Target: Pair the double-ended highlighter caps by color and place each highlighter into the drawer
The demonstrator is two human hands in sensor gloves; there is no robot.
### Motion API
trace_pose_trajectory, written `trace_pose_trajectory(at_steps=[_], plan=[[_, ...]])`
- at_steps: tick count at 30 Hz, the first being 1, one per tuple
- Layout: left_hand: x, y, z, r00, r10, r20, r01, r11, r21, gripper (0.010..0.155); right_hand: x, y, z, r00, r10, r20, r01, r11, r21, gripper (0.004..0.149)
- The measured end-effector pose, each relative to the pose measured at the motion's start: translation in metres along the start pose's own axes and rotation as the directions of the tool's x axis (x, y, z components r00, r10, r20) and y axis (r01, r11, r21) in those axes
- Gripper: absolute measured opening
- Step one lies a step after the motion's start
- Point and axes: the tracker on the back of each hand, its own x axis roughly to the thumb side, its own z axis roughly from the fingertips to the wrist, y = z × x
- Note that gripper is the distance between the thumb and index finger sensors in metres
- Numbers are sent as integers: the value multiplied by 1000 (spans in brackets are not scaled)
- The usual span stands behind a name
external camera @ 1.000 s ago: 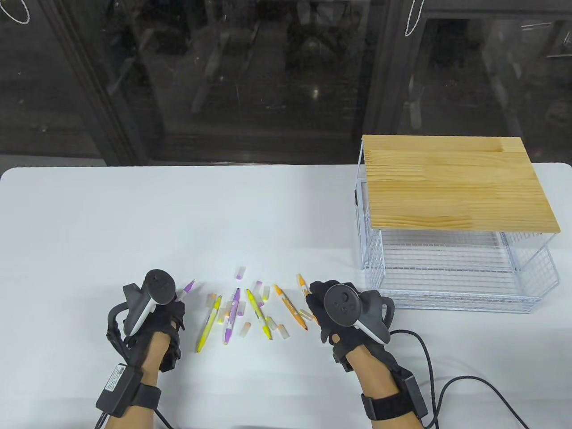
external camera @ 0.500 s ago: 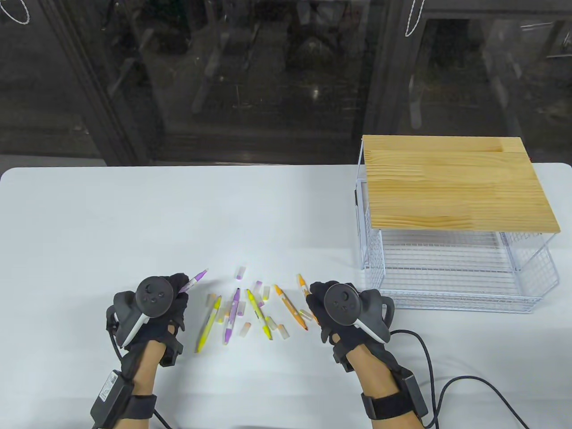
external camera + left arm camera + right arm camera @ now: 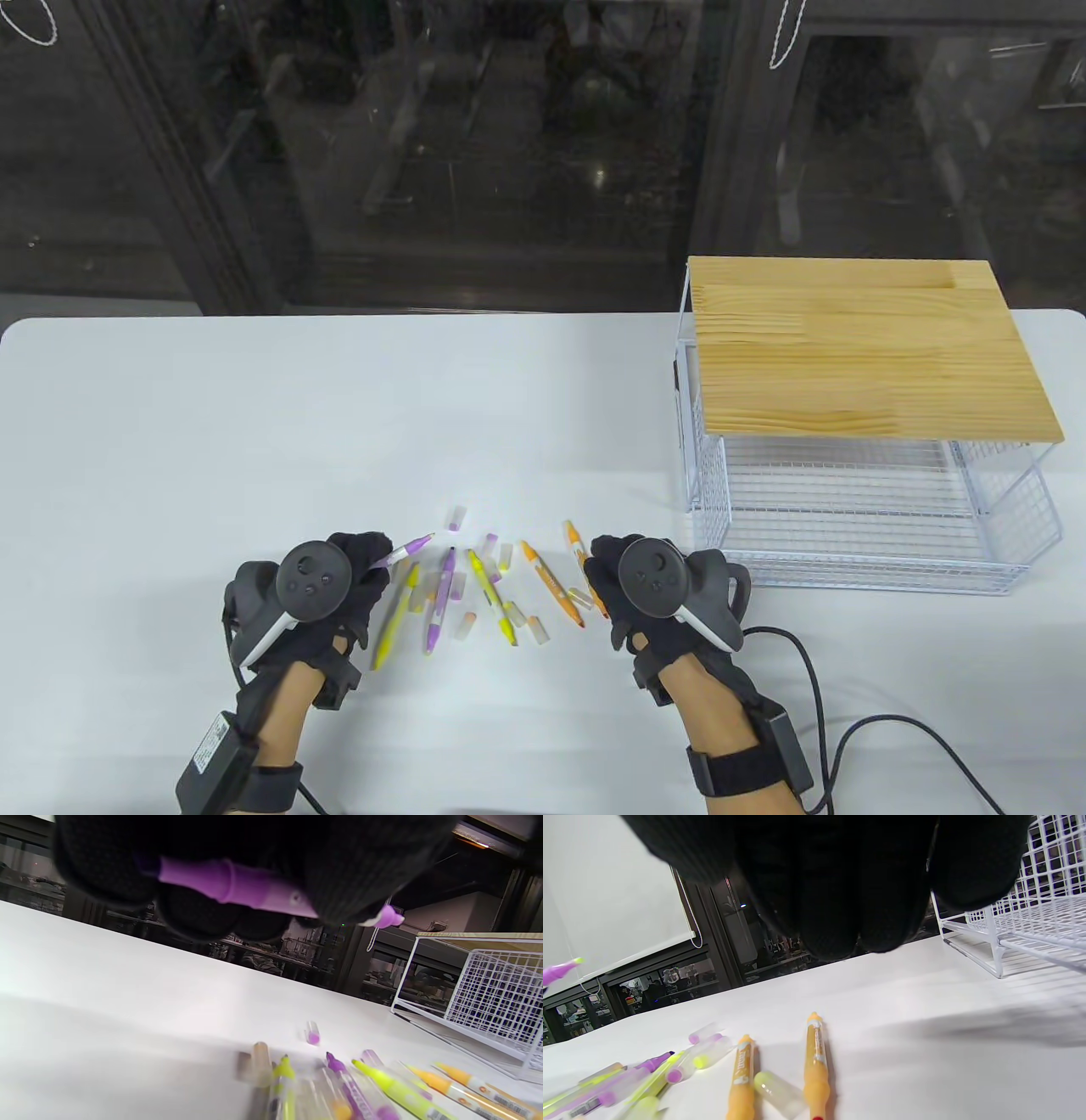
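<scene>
My left hand (image 3: 372, 553) grips an uncapped purple highlighter (image 3: 409, 548), its tip pointing right and away above the pile; the left wrist view shows the purple highlighter (image 3: 237, 887) held under the curled fingers (image 3: 352, 878). On the table lie a yellow highlighter (image 3: 394, 615), a second purple one (image 3: 439, 598), a yellow-green one (image 3: 492, 598) and two orange ones (image 3: 551, 581) (image 3: 579, 556). Loose clear caps (image 3: 457, 518) (image 3: 465, 626) are scattered among them. My right hand (image 3: 601, 564) hangs over the orange highlighters (image 3: 815, 1065), holding nothing.
A white wire drawer (image 3: 865, 543) stands pulled out at the right under a wooden top (image 3: 865, 348). Its wire wall (image 3: 1031, 912) is close to my right hand. A black cable (image 3: 814, 679) trails from the right wrist.
My left hand has carried the purple highlighter to the right, closer to the pile. The right hand has stayed where it was.
</scene>
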Motion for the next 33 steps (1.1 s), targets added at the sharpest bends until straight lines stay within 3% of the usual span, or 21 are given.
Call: trace_pose_trajectory(at_steps=[7, 14, 23, 28, 33], plan=[[-1, 3, 3, 1000, 24, 9, -24, 1000, -15, 50, 15, -4, -5, 1000, -11, 20, 11, 1000, 9, 49], [-7, 2, 2, 999, 41, -14, -41, 998, -49, 50, 60, 4, -31, 989, 111, 95, -115, 993, 36, 45], [-10, 3, 2, 998, 54, -17, -55, 997, -59, 49, 106, 46, -84, 928, 316, 196, -347, 926, 150, 41], [-12, 1, 1, 998, 49, -26, -52, 993, -109, 49, 120, 74, -105, 899, 335, 284, -402, 887, 228, 41], [-17, 1, 0, 998, 51, -44, -56, 991, -125, 49, 126, 93, -117, 837, 413, 360, -504, 838, 210, 40]])
